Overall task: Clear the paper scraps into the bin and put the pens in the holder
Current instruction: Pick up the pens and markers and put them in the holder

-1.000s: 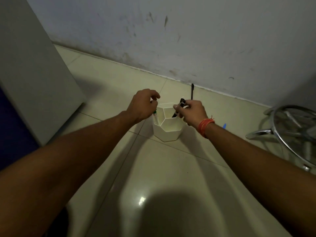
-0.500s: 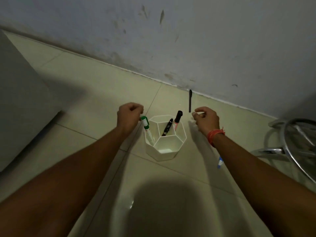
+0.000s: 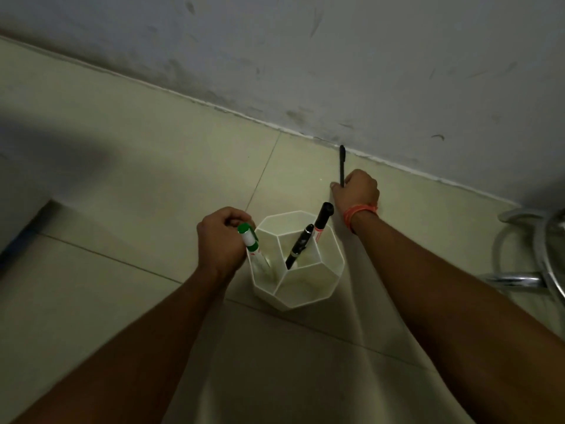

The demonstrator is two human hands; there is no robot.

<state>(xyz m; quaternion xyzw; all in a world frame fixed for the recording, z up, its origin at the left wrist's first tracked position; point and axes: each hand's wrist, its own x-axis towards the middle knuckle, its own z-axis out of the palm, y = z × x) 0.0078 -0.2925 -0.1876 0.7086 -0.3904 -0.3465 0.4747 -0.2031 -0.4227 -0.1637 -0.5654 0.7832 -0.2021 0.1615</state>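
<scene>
A white hexagonal pen holder with three compartments stands on the tiled floor. A green-capped marker leans in its left compartment, and my left hand is curled against the marker's cap. The far compartment holds a black pen and a black-capped marker. Beyond the holder, a thin black pen lies by the foot of the wall. My right hand, with an orange wristband, is closed over its near end. No paper scraps or bin are in view.
The scuffed grey wall runs across the back, close behind the thin pen. A chrome stool base sits on the floor at the right edge. A grey cabinet side stands at the far left.
My right hand let go of the pens in the holder and reached forward to the thin black pen by the wall. My left hand stayed at the green marker. The view tilted further down.
</scene>
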